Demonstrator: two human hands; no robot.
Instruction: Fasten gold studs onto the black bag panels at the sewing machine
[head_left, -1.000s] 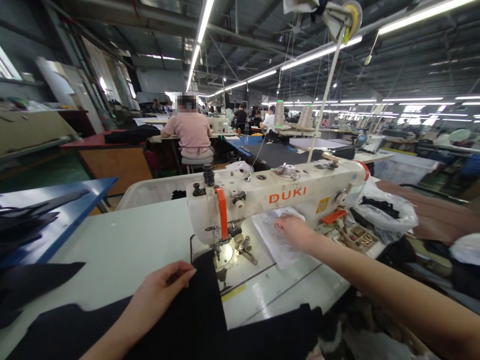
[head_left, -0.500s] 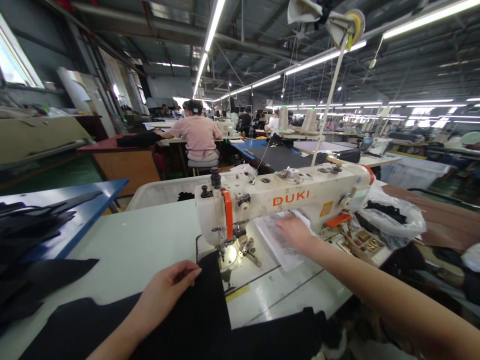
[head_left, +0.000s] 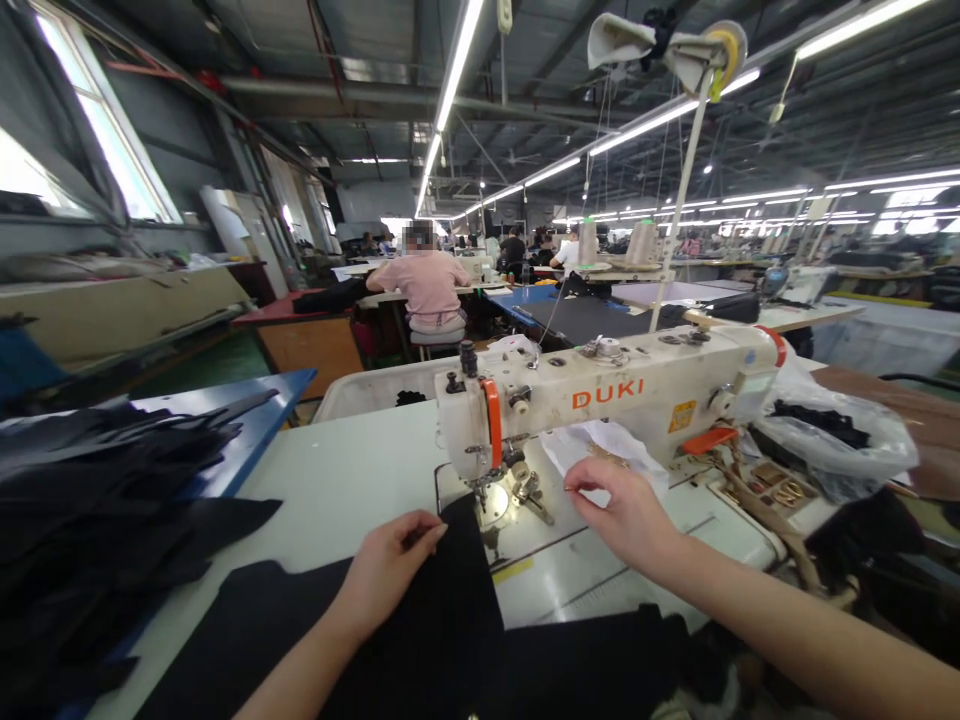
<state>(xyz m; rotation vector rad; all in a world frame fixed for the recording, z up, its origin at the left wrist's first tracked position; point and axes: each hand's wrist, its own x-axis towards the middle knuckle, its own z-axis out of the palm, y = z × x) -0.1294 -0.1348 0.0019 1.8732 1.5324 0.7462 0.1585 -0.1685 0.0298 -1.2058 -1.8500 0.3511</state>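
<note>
A white DUKI sewing machine stands on the pale table. Black fabric lies in front of it, one strip reaching up to the needle. My left hand rests on this fabric and pinches its edge just left of the needle. My right hand hovers right of the needle plate, thumb and forefinger pinched together; I see nothing between them. Just behind it lies a clear plastic bag of small pieces under the machine arm.
A pile of black cut pieces covers the blue side table on the left. A plastic bag with dark cloth and a tray of small metal parts sit right of the machine. A person in pink works further back.
My right hand has pulled back from the clear bag toward me, fingers now pinched. My view has shifted left and up. My left hand stays on the fabric.
</note>
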